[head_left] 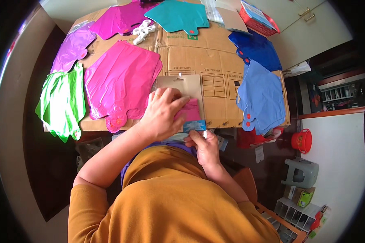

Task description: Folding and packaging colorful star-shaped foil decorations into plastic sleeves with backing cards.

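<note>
In front of me, at the near edge of the cardboard, lies a flat packet (192, 83) with a tan card, a hang hole and what looks like a clear sleeve. A pink panel (192, 108) and a blue strip (194, 125) show on its lower part. My left hand (163, 111) lies over the packet's left side with its fingers bent around the pink panel; its fingertips are partly hidden. My right hand (206, 146) pinches the packet's bottom edge by the blue strip, thumb on top. A large magenta stack of flat foil balloons (121, 81) lies left of my left hand.
More flat foil balloons ring the cardboard sheet (219, 52): green (63, 99), purple (74, 46), teal (178, 17), dark blue (257, 50) and light blue (263, 97). White ribbon (143, 31) lies at the back. A red basket (258, 20) stands far right.
</note>
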